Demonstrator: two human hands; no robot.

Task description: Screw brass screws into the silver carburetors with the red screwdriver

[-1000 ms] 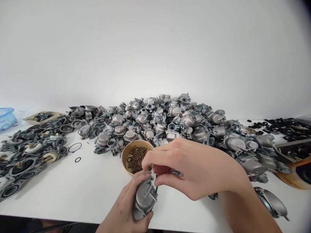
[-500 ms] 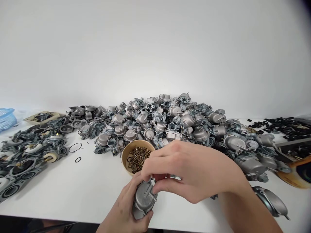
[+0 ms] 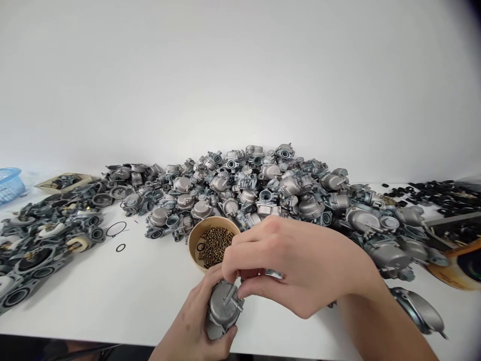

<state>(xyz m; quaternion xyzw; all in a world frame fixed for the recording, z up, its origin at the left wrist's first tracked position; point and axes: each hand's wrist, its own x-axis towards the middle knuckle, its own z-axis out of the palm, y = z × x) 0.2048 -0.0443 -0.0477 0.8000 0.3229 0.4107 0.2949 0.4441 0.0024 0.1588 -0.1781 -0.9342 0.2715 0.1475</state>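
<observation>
Near the table's front edge, my left hand [image 3: 199, 316] is wrapped round a grey metal carburetor [image 3: 224, 304], its rounded bowl facing up toward me. My right hand [image 3: 278, 265] reaches over from the right, with thumb and fingers pinched together at the carburetor's far right edge. Whatever sits between those fingertips is hidden by the hand. Just beyond, a round tan tub [image 3: 194, 239] holds many small brass-coloured screws [image 3: 216, 244] and a black ring.
A large heap of carburetors [image 3: 248, 193] lies behind the tub. Carburetor bodies with white floats [image 3: 48, 230] spread at left, beside black rubber rings [image 3: 121, 247]. A blue basket [image 3: 10, 184] stands far left. Black parts [image 3: 447, 195] lie at right; a loose carburetor [image 3: 419, 311] is right of my arm.
My right hand has shifted very slightly to the right, still pinched at the carburetor's edge. My left hand and the carburetor stay in place.
</observation>
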